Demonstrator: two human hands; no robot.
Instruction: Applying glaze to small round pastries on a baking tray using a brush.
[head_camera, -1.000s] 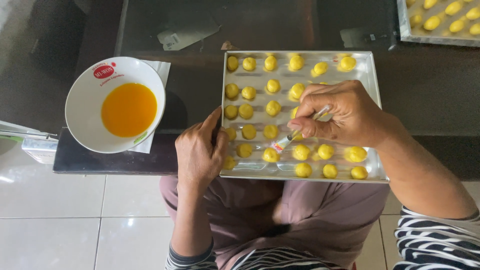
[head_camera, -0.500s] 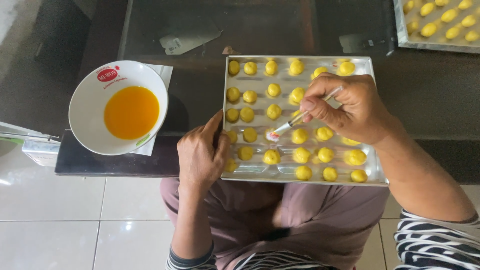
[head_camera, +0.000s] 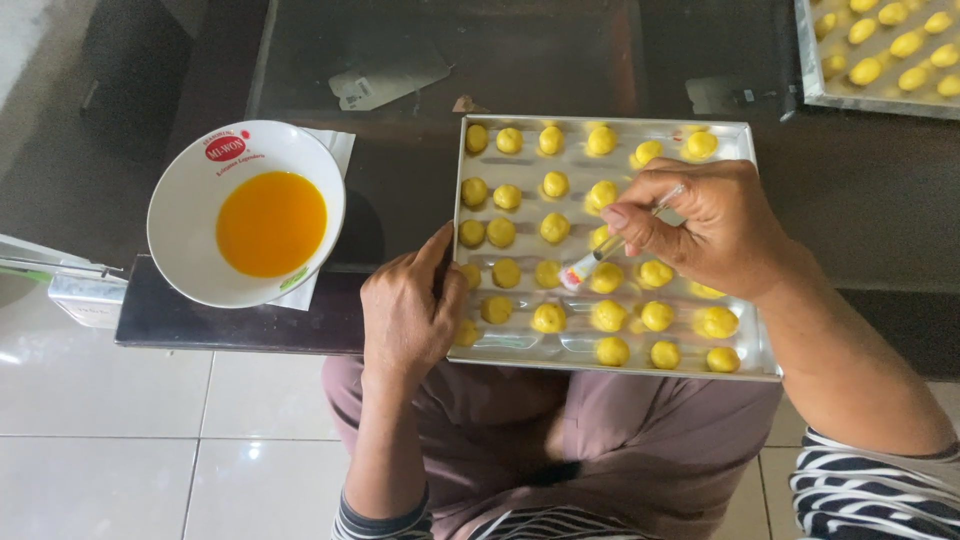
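Two hands are working at the tray (head_camera: 612, 345): the left hand (head_camera: 410, 310) is pressing on its near-left edge, steadying it, while the right hand (head_camera: 700, 228) is pinching a brush (head_camera: 600, 255), its tip touching a dough ball (head_camera: 606, 279) just below its fingers.

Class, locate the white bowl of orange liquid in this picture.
In the head view, the white bowl of orange liquid sits on the dark table's edge, left of the metal baking tray and left hand.

Dark glass-topped table (head_camera: 560, 60), pale glossy floor tiles (head_camera: 150, 450), soft daylight reflecting off floor
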